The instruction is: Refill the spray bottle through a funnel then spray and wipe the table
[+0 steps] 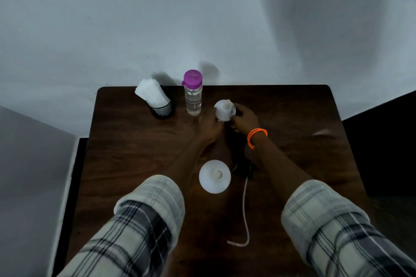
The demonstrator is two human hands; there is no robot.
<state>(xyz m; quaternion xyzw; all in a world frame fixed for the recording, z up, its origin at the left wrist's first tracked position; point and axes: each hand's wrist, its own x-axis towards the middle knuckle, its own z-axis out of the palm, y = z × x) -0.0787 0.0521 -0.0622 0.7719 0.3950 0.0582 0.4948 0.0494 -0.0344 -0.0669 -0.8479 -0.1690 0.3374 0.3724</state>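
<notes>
On the dark wooden table point(135, 153), seen from the head camera, both hands meet at one white funnel point(224, 110) lying on its side a little past the table's middle, its spout pointing up toward twelve o'clock. The left hand point(210, 127) touches the funnel from seven o'clock; how its fingers lie I cannot tell, as they blur into the dark wood. The right hand point(244, 118), with one orange band point(256, 136) round its wrist, has its fingers curled round the funnel's rim from three o'clock.

Nearer the person, at six o'clock from the funnel, stands one white spray bottle point(215, 176), its neck open. One black spray head point(244, 167) lies just beside the bottle at three o'clock, its one pale tube point(245, 216) trailing toward six o'clock.

At ten o'clock from the funnel stands one clear water bottle point(193, 96) with a purple cap. Farther along, at nine o'clock from it, is one black mesh holder point(162, 111) stuffed with white tissues point(152, 92). Two plaid sleeves are rolled back from the forearms.
</notes>
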